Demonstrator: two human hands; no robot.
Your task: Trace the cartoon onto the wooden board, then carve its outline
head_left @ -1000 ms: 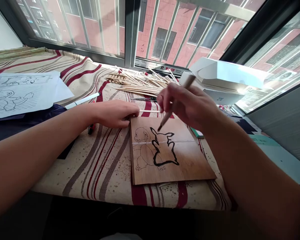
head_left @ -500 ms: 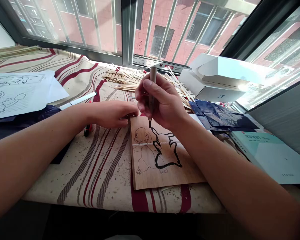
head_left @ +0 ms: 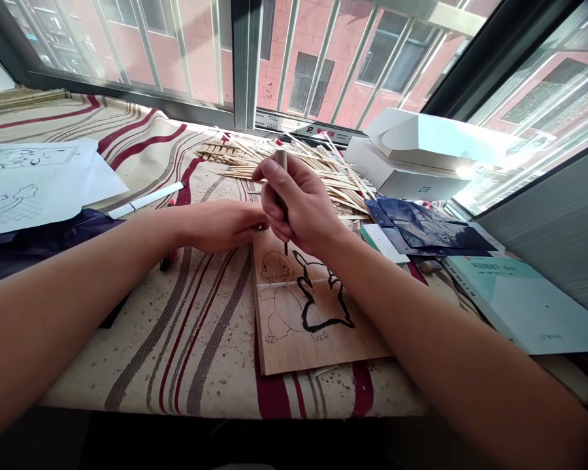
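Note:
A thin wooden board [head_left: 318,352] lies on the striped cloth, bearing a fine-lined cartoon lizard drawing [head_left: 280,307] and a thick black outline of an eared figure [head_left: 326,323]. My right hand [head_left: 304,202] is closed around a slim chisel-like tool [head_left: 281,158] with a round pale handle. It is held upright, and its narrow dark tip points down by the top of the lizard's head; I cannot tell whether it touches the wood. My left hand [head_left: 225,225] grips the board's upper left corner, its fingertips partly hidden behind my right hand.
Several thin wooden sticks [head_left: 235,156] are heaped near the window. A white box [head_left: 411,170], dark blue sheets [head_left: 421,225] and a pale green book [head_left: 519,300] sit at right. Printed drawings [head_left: 34,176], a white strip [head_left: 147,200] and a red-black pen [head_left: 166,262] lie left.
My right hand has moved slightly left and down with the tool, its tip now nearer the lizard's head. My left hand stays at the board's corner. The view has shifted a little.

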